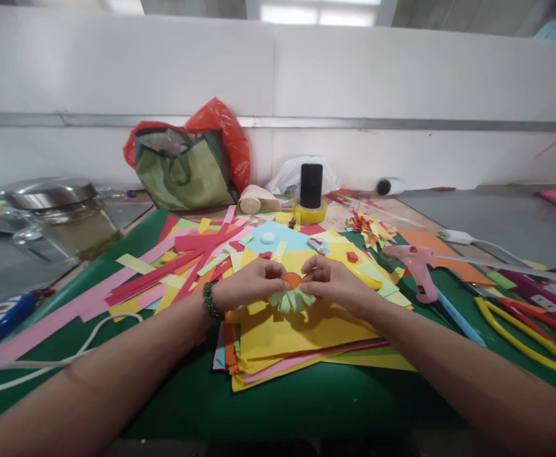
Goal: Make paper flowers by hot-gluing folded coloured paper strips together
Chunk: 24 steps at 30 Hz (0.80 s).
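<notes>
My left hand (249,282) and my right hand (332,280) meet over a stack of coloured paper sheets (301,339). Between their fingertips they pinch a small paper flower (291,291) with an orange round centre and pale green fringed petals hanging below. A green bead bracelet (210,302) circles my left wrist. The stack, mostly yellow on top, lies on a green mat (282,400).
Loose red, pink and yellow paper strips (178,266) lie left. A pink glue gun (418,266), yellow-handled scissors (525,330) and a finished paper flower (370,230) sit right. Behind stand a phone on a tape roll (311,193), a red bag (187,158) and a glass jar (63,216).
</notes>
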Each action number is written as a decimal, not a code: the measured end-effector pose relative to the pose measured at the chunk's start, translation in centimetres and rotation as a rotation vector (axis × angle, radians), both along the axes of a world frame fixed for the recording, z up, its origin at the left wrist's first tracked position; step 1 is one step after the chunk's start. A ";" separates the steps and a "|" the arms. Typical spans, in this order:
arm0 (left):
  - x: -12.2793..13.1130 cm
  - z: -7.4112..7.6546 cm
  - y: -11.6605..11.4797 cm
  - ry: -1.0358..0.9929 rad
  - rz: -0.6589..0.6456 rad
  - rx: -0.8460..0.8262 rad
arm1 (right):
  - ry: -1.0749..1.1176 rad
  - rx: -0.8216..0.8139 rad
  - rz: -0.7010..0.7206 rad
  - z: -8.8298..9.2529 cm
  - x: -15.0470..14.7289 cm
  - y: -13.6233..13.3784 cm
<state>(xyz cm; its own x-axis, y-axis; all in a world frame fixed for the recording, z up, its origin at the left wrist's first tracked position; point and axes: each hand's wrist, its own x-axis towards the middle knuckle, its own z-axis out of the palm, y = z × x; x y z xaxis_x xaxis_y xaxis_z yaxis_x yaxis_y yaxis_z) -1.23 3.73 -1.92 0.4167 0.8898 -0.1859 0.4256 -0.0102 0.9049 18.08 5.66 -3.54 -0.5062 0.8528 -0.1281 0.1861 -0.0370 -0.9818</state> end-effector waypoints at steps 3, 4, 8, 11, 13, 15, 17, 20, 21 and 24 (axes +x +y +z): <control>0.0 -0.1 0.0 0.011 -0.010 -0.005 | 0.003 0.016 -0.019 -0.3 -0.1 0.0; 0.0 -0.2 0.0 0.013 -0.015 -0.005 | -0.002 0.022 -0.020 -0.4 -0.1 0.0; 0.1 -0.4 -0.1 0.018 -0.036 0.009 | 0.000 0.044 0.006 -0.5 -0.2 0.0; 0.1 -0.5 -0.2 0.007 -0.029 0.020 | 0.002 0.049 0.007 -0.3 -0.2 -0.1; 0.1 -0.4 -0.2 -0.012 -0.005 0.006 | 0.014 0.050 -0.019 -0.2 -0.3 -0.2; 0.1 -0.2 -0.1 -0.052 0.035 -0.035 | 0.023 0.069 -0.056 0.0 -0.3 -0.3; 0.0 -0.1 0.0 -0.105 0.074 -0.091 | 0.007 0.105 -0.092 0.0 -0.4 -0.4; -0.1 0.1 0.1 -0.197 0.148 -0.157 | -0.041 0.165 -0.109 -0.1 -0.6 -0.4; -0.2 0.1 0.1 -0.222 0.166 -0.184 | -0.053 0.184 -0.110 -0.2 -0.6 -0.4; -0.2 0.3 0.1 -0.240 0.181 -0.218 | -0.063 0.228 -0.104 -0.5 -0.6 -0.4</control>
<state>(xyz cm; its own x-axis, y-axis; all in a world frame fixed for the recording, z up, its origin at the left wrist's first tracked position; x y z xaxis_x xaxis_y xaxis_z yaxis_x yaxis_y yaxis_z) -1.42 3.84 -1.59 0.3105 0.9036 -0.2952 0.1783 0.2497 0.9518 17.45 5.23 -4.00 -0.4113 0.9104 0.0451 0.2542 0.1620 -0.9535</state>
